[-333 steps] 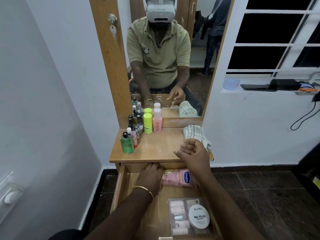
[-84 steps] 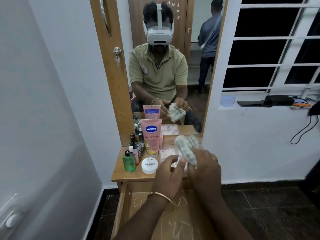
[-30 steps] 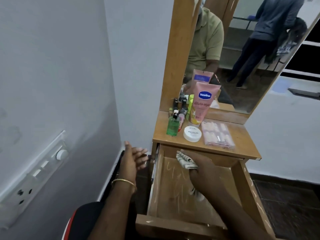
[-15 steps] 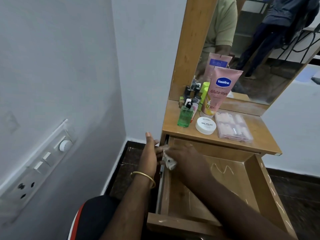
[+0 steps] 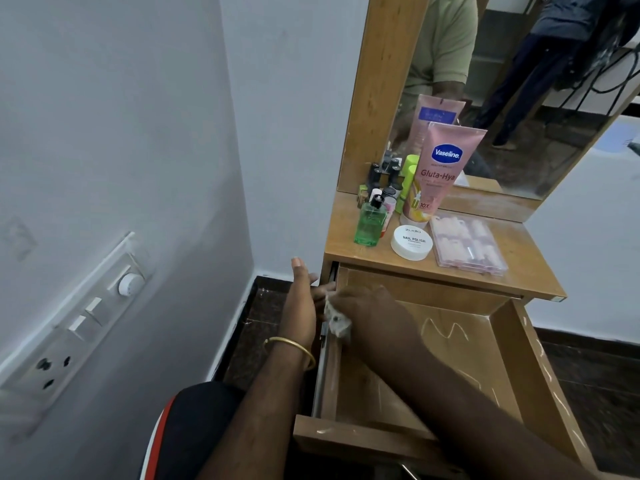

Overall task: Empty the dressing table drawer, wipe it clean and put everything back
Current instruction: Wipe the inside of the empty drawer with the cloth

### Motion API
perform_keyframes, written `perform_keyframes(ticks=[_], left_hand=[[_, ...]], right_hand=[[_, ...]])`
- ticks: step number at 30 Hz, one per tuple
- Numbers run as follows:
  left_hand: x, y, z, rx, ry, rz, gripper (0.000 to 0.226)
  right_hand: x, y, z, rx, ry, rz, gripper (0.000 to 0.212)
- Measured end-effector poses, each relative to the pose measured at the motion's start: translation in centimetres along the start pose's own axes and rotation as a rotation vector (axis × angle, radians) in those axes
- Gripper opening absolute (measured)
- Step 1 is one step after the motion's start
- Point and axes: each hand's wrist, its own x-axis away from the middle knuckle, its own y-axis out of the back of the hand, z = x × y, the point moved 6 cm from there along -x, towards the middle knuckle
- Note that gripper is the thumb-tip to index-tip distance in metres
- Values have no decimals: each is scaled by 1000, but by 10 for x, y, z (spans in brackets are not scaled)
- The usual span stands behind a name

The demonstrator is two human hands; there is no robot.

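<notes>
The right hand [image 5: 360, 306] bunches a crumpled pale cloth [image 5: 336, 319] against the open wooden drawer's [image 5: 512, 358] far-left wall; the left hand [image 5: 300, 299] rests open outside it; hard rubbing could derail the drawer.

Looking forward and down from head height, tilting slightly, sitting close over the open drawer [image 5: 433, 368] and facing the counter [image 5: 512, 271] and mirror [image 5: 519, 98] at right. Taking in wall at left, floor beyond. Only one view; lower edge probably blurring.
</notes>
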Motion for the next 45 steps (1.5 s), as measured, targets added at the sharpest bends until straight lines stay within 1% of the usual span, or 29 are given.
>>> perform_keyframes(ticks=[3, 5, 9, 11, 13, 15, 16, 19, 21, 23, 25, 27, 29, 32, 35, 38, 40, 42, 44, 45], left_hand=[[0, -1, 0, -2, 15, 19, 81], [0, -1, 1, -12, 16, 19, 81], [6, -1, 1, -5, -1, 14, 82], [8, -1, 0, -35, -33, -3, 87], [10, -1, -1, -71, -61, -22, 88], [12, 1, -2, -63, -48, -23, 85], [13, 3, -1, -46, -33, -22, 86], [19, 7, -1, -29, 13, -16, 91], [24, 9, 1, -57, 24, -16, 88], [29, 11, 3, -74, 21, -24, 81], [32, 13, 7, -67, 27, -27, 74], [33, 14, 10, -85, 22, -29, 71], [35, 15, 11, -109, 12, -41, 74], [34, 15, 11, -112, 9, -46, 78], [30, 17, 11, -102, 7, -42, 78], [28, 16, 13, -90, 6, -45, 83], [27, 14, 13, -94, 0, -45, 85], [26, 13, 15, -81, -1, -34, 86], [25, 13, 16, -72, -2, -35, 86], [25, 13, 16, -63, 1, -42, 86]], right_hand=[[33, 0, 14, -62, 73, 98, 50], [40, -1, 12, -86, 78, 115, 51], [8, -4, -9, -68, 11, 41, 47], [-11, 0, -15, -35, -21, -6, 40], [-18, 5, -15, 8, -21, -25, 31], [-12, 6, -9, 32, 25, -14, 30], [-3, 4, -4, 28, 58, 24, 32], [35, -4, 15, -50, 152, 230, 37], [57, -5, 25, -131, 218, 349, 31], [62, 0, 26, -147, 247, 386, 28], [49, 4, 19, -100, 213, 336, 30], [30, 9, 10, -13, 175, 217, 32], [17, 11, 2, 13, 143, 132, 35], [16, 8, 1, 44, 135, 105, 38], [37, -2, 14, 39, 246, 186, 44], [60, -8, 23, -18, 374, 265, 34], [67, -6, 24, -49, 399, 293, 29], [68, -6, 23, -59, 417, 358, 28], [65, -3, 23, -135, 431, 400, 32], [62, 0, 23, -178, 435, 406, 37]])
